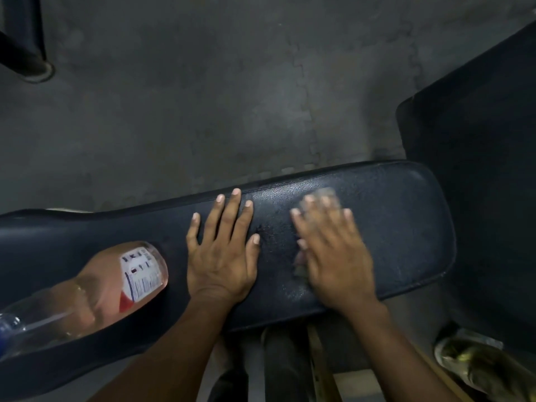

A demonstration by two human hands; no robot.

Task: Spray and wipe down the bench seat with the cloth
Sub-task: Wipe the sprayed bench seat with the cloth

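A long black padded bench seat [400,227] runs across the view from lower left to right. My left hand [223,250] lies flat on its middle, fingers spread, holding nothing. My right hand [333,250] presses flat on a pale cloth [319,198], which shows blurred past the fingertips and under the thumb side. A clear spray bottle [116,285] with pinkish liquid and a printed label stands on the seat's left part, close to the camera, apart from both hands. Between the hands the seat surface has a worn, dull patch.
A second black pad [478,169] rises at the right beside the seat's end. Grey floor mats [203,97] lie beyond the bench. A black frame leg [26,62] stands at the top left. A crumpled bag [478,369] sits at the bottom right.
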